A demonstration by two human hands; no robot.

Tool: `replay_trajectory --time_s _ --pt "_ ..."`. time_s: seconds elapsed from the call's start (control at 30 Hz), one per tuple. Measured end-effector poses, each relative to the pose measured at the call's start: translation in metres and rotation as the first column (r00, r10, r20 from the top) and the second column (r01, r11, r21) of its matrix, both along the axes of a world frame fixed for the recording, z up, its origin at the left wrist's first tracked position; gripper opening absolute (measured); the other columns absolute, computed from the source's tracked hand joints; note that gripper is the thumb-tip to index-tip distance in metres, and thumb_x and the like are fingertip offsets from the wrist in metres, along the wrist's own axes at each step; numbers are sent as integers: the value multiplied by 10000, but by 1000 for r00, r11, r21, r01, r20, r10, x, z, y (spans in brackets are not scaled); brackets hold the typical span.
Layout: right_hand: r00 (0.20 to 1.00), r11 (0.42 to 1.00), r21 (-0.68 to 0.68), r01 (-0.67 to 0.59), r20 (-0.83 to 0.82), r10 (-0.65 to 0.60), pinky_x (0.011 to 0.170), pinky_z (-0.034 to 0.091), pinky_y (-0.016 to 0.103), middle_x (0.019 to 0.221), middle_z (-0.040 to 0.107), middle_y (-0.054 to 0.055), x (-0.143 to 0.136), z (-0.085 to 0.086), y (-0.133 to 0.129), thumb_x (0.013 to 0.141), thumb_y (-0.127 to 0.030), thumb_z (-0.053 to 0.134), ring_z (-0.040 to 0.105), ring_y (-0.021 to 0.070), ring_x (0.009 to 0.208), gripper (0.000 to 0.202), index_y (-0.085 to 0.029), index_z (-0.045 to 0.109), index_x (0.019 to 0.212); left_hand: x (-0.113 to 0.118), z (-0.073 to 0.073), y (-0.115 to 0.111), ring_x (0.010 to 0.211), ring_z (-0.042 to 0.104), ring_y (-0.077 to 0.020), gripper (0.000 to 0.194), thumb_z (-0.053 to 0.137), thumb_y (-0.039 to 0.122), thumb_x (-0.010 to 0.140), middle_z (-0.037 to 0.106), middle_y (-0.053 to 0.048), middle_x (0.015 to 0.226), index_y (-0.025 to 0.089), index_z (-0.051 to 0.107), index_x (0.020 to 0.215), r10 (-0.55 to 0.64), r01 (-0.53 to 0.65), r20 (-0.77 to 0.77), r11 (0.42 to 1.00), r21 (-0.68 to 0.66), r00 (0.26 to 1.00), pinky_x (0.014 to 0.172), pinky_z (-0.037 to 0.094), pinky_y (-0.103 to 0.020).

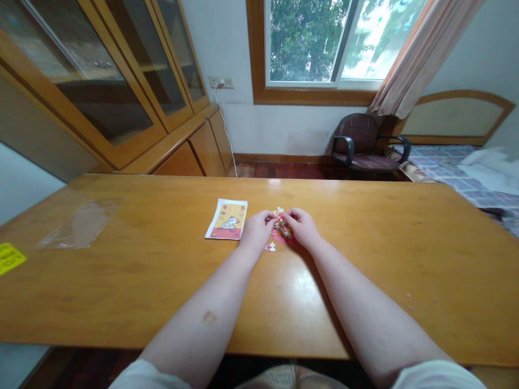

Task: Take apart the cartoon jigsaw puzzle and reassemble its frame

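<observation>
A small heap of jigsaw puzzle pieces (279,236), pink, white and yellowish, lies on the wooden table between my hands. My left hand (258,228) is at the left of the heap, thumb and forefinger pinched on a puzzle piece. From the right, my right hand (302,227) pinches at a piece too, its fingertips close to those of the left. The held pieces are small and partly covered by my fingers. One loose puzzle piece (272,247) sits just below the heap. Left of my left hand is a picture card (227,219) with a white cartoon animal on yellow and pink.
A clear plastic bag (79,224) lies flat on the left of the table (162,281), with a yellow label (11,258) at the far left edge. Beyond the table stand a glass-door cabinet (162,124), an armchair (360,143) and a bed (470,167).
</observation>
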State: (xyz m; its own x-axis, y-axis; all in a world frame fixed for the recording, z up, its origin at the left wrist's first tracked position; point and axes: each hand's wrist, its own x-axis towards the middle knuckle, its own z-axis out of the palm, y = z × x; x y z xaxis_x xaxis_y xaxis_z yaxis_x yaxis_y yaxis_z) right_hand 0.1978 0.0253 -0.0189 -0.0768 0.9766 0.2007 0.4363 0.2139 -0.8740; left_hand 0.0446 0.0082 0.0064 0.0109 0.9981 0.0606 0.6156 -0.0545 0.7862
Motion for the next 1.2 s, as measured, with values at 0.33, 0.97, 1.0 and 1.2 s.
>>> replay_trajectory --time_s 0.33,0.97,1.0,1.2 --pt "803 990 90 112 579 -143 701 313 292 760 688 70 4 3 -1 896 -316 479 550 188 777 318 -184 647 660 -6 -1 -3 1014 567 -235 201 587 252 836 684 -48 1066 249 743 963 -178 259 -503 961 97 846 931 426 -369" --pt "928 967 148 -206 342 145 702 377 262 693 644 18 3 0 -1 880 -329 564 552 153 712 228 -191 670 733 -3 -1 2 849 634 -187 145 554 149 831 712 -33 883 203 684 863 -143 155 -165 986 62 976 776 484 -293" --pt "935 971 143 -189 330 134 694 379 259 689 639 17 2 0 -1 877 -318 565 550 151 705 222 -189 666 726 -2 -2 3 875 636 -186 146 559 147 830 714 -38 907 200 689 873 -140 151 -131 986 78 982 802 487 -294" --pt "963 996 72 44 263 -62 645 375 250 676 649 25 3 -1 2 863 -329 575 553 149 661 251 -178 671 687 -3 1 3 874 664 -150 160 597 163 824 727 -38 957 181 687 956 26 -46 157 992 121 987 833 514 -262"
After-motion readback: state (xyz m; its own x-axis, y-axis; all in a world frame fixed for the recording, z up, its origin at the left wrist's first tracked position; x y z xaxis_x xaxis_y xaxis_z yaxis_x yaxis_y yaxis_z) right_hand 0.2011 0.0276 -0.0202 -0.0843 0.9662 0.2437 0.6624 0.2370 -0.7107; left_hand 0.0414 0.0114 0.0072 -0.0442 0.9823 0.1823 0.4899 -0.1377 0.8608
